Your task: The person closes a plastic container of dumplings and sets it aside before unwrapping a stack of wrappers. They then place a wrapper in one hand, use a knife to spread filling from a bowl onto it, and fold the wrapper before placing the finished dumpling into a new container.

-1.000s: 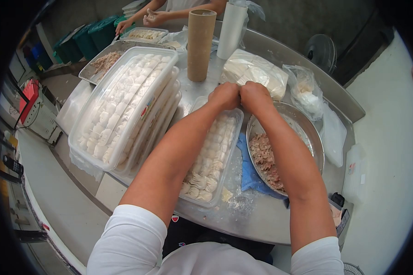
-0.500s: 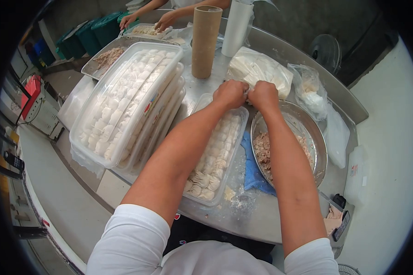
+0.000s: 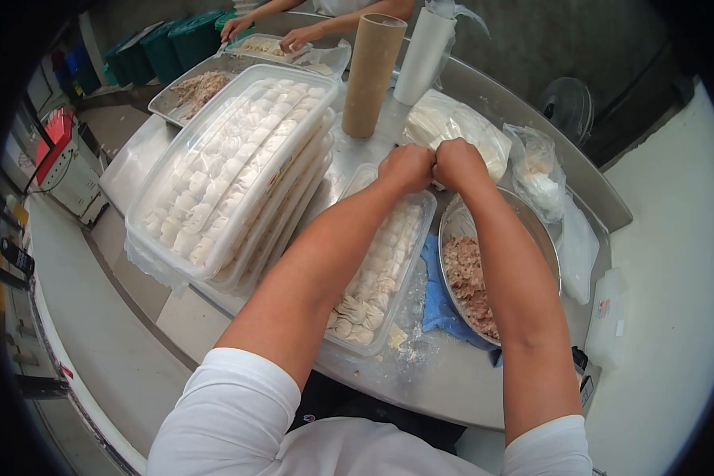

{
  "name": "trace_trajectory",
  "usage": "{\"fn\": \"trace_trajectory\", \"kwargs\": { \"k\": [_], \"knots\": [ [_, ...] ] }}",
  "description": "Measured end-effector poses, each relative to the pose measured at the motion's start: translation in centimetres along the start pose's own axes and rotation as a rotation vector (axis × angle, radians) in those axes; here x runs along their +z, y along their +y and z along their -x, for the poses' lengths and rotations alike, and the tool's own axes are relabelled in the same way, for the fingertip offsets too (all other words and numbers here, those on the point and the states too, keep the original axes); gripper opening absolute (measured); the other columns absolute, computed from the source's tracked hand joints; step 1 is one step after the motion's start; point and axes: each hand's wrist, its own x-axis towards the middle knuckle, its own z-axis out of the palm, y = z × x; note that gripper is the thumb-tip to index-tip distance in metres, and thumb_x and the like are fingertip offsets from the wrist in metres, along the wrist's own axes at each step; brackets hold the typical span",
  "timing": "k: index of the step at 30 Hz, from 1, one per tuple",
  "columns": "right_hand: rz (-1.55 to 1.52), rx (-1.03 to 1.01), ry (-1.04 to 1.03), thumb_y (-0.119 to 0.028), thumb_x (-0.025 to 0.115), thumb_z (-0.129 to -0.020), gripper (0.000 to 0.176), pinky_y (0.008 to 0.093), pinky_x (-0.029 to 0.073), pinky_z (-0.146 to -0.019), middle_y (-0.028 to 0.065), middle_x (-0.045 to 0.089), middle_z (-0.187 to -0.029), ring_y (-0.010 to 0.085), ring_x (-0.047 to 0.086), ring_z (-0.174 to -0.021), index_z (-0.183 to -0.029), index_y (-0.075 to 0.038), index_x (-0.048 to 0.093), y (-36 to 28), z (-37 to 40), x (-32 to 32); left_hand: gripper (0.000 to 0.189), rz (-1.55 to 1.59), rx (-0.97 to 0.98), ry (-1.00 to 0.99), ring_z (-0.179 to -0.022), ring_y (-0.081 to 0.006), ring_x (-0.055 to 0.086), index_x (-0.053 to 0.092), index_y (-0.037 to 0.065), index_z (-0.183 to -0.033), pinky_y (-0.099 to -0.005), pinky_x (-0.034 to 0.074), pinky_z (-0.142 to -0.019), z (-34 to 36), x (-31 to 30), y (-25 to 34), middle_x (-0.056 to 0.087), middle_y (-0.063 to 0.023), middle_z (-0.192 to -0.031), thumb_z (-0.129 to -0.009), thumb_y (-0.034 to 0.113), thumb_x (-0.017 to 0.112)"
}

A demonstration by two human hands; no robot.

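Left hand and right hand hide their grip (anything held is unseen); the right forearm covers part of the metal bowl; the top edge crops the co-worker.

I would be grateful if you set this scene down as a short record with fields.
Hands: left hand and right hand close together
Held: hidden from view
Under left forearm: dumpling tray
Under right forearm: metal bowl with minced filling
At bowl's left edge: blue cloth
Left side: stacked dumpling containers
Farther back: upright cardboard tube
Across the table: another person's hand
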Motion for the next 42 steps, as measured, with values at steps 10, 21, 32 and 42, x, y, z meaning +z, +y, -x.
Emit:
{"fn": "trace_trajectory", "kwargs": {
  "k": [10, 21, 32, 42],
  "knots": [
    [-0.036, -0.022, -0.005, -0.010, 0.071, -0.077, 0.022, 0.0433, 0.058, -0.088, 0.0255, 0.072, -0.104, 0.0388, 0.071, -0.099, -0.095, 0.001, 0.076, 0.6, -1.1, 0.9, 0.021, 0.025, -0.012, 0.080, -0.098, -0.0381, 0.069, 0.078, 0.020, -0.099, -0.0480, 0.056, -0.084, -0.1, 0.8, -0.3, 0.074, -0.0140, -0.100, -0.080, 0.021, 0.068],
    [-0.222, 0.138, 0.180, -0.013, 0.067, -0.077, 0.024, 0.0501, 0.054, -0.088, 0.0274, 0.071, -0.100, 0.0447, 0.069, -0.097, -0.096, 0.001, 0.067, 0.2, 0.2, 2.9, 0.025, 0.035, -0.039, -0.045, -0.105, -0.0356, 0.069, 0.077, 0.022, -0.105, -0.0463, 0.055, -0.089, -0.6, 0.4, -0.6, 0.074, -0.0131, -0.107, -0.080, 0.021, 0.071],
    [-0.604, 0.088, 0.319, -0.008, 0.061, -0.080, 0.010, 0.0425, 0.054, -0.075, 0.0204, 0.071, -0.084, 0.0368, 0.070, -0.083, -0.083, -0.003, 0.068, 6.4, 0.9, 1.2, 0.026, -0.021, -0.037, -0.021, -0.103, -0.0356, 0.069, 0.077, 0.014, -0.102, -0.0468, 0.055, -0.089, -1.2, 1.0, 0.3, 0.073, -0.0164, -0.107, -0.078, 0.027, 0.076],
    [-0.217, 0.007, 0.038, -0.010, 0.067, -0.076, 0.024, 0.0451, 0.056, -0.089, 0.0264, 0.071, -0.103, 0.0409, 0.070, -0.099, -0.097, 0.001, 0.073, 1.4, -0.8, 1.3, 0.023, -0.007, -0.070, 0.043, -0.100, -0.0373, 0.069, 0.078, 0.021, -0.102, -0.0483, 0.056, -0.085, -1.0, 1.3, 0.0, 0.074, -0.0147, -0.102, -0.081, 0.022, 0.069]
  ]
}}
